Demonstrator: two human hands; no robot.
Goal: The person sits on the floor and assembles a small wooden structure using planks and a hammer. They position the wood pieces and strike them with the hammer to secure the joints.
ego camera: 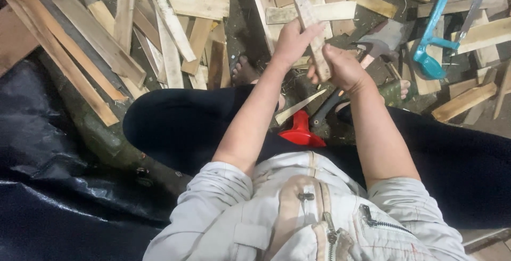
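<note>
Slat (311, 26) is upright over your lap, both fists closed on it: left hand (290, 42) mid-length, right hand (340, 69) at its lower end. Looks like inspection or positioning. Hatchet (380, 40) lies on the ground just beyond; reaching it means freeing your right.

Scattered wood slats (106, 42), teal hacksaw (434, 32), red funnel (301, 132), black tarp (48, 149)

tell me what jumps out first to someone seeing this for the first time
At centre top, the left hand and the right hand both grip one pale wooden slat, held nearly upright above the lap. A bright red stool shows between the dark-trousered knees, with a hatchet lying just right of the hands. Loose wood offcuts litter the ground all around, and a blue-framed saw lies at upper right.
</note>
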